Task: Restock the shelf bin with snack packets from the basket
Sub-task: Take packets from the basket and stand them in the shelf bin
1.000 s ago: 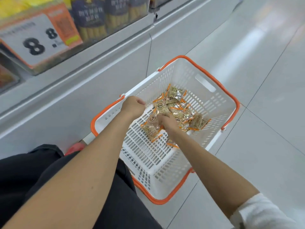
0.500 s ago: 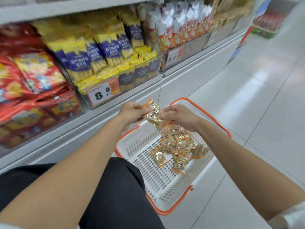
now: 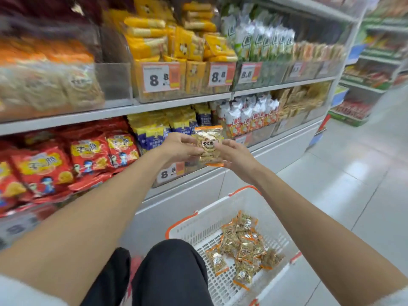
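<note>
Held packet (image 3: 208,144): glossy clear plastic film, crimped orange printed ends.
Basket (image 3: 220,217): white perforated plastic, smooth, low sheen; rim of orange plastic.
Loose packets (image 3: 242,246): glossy film, crinkled, orange edges.
Shelf bins (image 3: 114,82): clear rigid plastic, smooth.
Price tags (image 3: 161,77): white and orange card or paper, matt.
Red bags (image 3: 88,151): glossy printed film, creased.
Floor (image 3: 353,184): pale tiles, polished, reflective.
Trousers (image 3: 172,272): black cloth, matt.
</note>
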Action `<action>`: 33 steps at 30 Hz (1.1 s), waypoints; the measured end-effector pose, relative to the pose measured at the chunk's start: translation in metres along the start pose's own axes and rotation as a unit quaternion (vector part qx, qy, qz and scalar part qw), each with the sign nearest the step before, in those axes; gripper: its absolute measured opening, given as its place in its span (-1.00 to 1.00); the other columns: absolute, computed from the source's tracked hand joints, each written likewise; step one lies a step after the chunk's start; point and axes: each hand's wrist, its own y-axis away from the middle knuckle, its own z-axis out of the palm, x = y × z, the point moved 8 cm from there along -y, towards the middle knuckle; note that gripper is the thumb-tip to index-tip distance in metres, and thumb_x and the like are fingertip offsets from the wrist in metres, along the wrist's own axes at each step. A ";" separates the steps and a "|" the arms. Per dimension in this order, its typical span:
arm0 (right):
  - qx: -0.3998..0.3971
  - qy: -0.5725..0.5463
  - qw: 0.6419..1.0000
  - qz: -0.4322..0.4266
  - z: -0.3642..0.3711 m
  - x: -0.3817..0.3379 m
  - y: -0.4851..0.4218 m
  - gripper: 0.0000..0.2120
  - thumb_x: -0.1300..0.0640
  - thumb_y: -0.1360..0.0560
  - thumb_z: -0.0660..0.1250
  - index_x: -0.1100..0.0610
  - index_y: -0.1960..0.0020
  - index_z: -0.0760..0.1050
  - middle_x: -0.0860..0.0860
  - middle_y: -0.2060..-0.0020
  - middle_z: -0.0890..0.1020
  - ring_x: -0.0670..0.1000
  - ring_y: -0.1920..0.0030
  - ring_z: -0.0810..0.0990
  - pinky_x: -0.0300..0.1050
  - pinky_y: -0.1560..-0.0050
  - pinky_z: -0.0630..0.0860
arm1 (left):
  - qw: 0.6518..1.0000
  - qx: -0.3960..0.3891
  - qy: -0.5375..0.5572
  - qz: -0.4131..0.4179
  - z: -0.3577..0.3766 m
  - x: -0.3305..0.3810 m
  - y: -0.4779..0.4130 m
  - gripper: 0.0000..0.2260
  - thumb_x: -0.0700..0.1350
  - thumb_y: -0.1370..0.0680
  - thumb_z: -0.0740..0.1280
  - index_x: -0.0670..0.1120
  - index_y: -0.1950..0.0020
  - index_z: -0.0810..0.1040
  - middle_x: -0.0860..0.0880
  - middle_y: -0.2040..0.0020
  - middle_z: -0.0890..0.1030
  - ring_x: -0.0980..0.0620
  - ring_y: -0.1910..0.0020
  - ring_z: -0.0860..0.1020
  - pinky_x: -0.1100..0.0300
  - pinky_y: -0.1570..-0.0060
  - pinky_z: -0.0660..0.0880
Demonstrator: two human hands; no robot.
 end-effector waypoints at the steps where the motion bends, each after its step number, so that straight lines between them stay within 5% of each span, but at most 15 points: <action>1: -0.002 0.012 1.000 -0.012 0.003 -0.011 0.000 -0.80 0.04 -0.52 0.41 0.16 -0.05 0.58 0.24 -0.06 0.64 0.21 -0.09 0.62 0.11 -0.21 0.52 | 1.000 0.003 -0.015 0.015 -0.004 0.009 0.002 -0.69 -0.33 -0.40 0.50 -0.26 -0.12 0.56 -0.14 0.07 0.63 -0.03 0.12 0.65 0.11 0.06 0.64; 5: 0.012 0.044 0.997 -0.060 0.009 -0.052 0.002 -0.81 0.11 -0.60 0.29 0.21 -0.04 0.62 0.17 0.04 0.68 0.11 0.04 0.68 -0.11 0.14 0.64 | 0.997 0.019 -0.027 0.063 -0.017 0.043 0.012 -0.65 -0.30 -0.42 0.50 -0.25 -0.18 0.56 -0.10 0.08 0.62 0.01 0.10 0.63 0.18 0.06 0.62; 10: 0.021 0.028 0.997 -0.070 0.017 -0.089 0.000 -0.73 0.09 -0.56 0.35 0.30 -0.09 0.62 0.28 -0.06 0.65 0.27 -0.14 0.62 0.17 -0.16 0.58 | 0.994 -0.002 -0.052 0.093 -0.021 0.078 0.028 -0.77 -0.19 -0.39 0.54 0.01 0.09 0.55 0.00 0.09 0.64 0.08 0.09 0.62 0.20 0.05 0.60; 13: 0.002 0.003 0.998 -0.070 0.026 -0.109 0.000 -0.71 0.12 -0.57 0.34 0.34 -0.14 0.58 0.27 -0.07 0.66 0.24 -0.14 0.63 0.17 -0.21 0.54 | 0.992 0.018 -0.052 0.116 -0.036 0.098 0.030 -0.79 -0.21 -0.37 0.56 -0.09 0.08 0.60 0.01 0.18 0.67 0.12 0.20 0.66 0.25 0.14 0.61; 17: -0.036 0.010 0.997 -0.066 0.044 -0.129 -0.005 -0.71 0.09 -0.59 0.30 0.30 -0.14 0.59 0.22 -0.07 0.67 0.21 -0.14 0.63 0.15 -0.21 0.54 | 0.988 0.048 -0.078 0.121 -0.064 0.113 0.031 -0.58 -0.15 -0.31 0.60 -0.15 -0.10 0.59 -0.05 0.07 0.67 0.08 0.11 0.66 0.30 0.18 0.58; 22: -0.035 0.073 0.992 -0.101 0.071 -0.171 -0.015 -0.60 0.09 -0.56 0.35 0.16 -0.36 0.42 0.14 -0.17 0.61 0.11 -0.11 0.64 0.10 -0.19 0.57 | 0.983 0.063 -0.108 0.136 -0.098 0.138 0.039 -0.67 -0.24 -0.36 0.56 -0.20 -0.09 0.62 -0.01 0.20 0.66 0.23 0.38 0.62 0.43 0.40 0.49; 27: -0.032 0.186 0.965 -0.180 0.121 -0.231 -0.026 -0.44 0.17 -0.48 0.45 0.20 -0.42 0.35 0.05 0.01 0.59 -0.03 0.08 0.65 -0.10 0.02 0.64 | 0.964 0.087 -0.187 0.167 -0.149 0.179 0.039 -0.71 -0.18 -0.36 0.57 -0.16 -0.05 0.65 0.01 0.17 0.67 0.24 0.32 0.59 0.45 0.38 0.48; 31: -0.029 0.236 0.939 -0.248 0.167 -0.271 -0.044 -0.74 0.17 -0.48 0.46 0.23 -0.13 0.56 0.06 0.15 0.65 -0.06 0.20 0.68 -0.10 0.09 0.66 | 0.965 0.081 -0.168 0.183 -0.204 0.205 0.038 -0.75 -0.10 -0.43 0.51 -0.08 -0.09 0.65 -0.02 0.06 0.70 0.10 0.09 0.65 0.23 0.05 0.61; 33: -0.021 0.247 0.930 -0.270 0.190 -0.286 -0.059 -0.81 0.23 -0.49 0.44 0.29 -0.05 0.56 0.05 0.24 0.61 -0.16 0.34 0.62 -0.27 0.31 0.59 | 0.963 0.094 -0.160 0.197 -0.231 0.216 0.035 -0.81 -0.13 -0.49 0.45 -0.10 -0.10 0.63 -0.07 0.04 0.68 0.08 0.11 0.64 0.25 0.12 0.61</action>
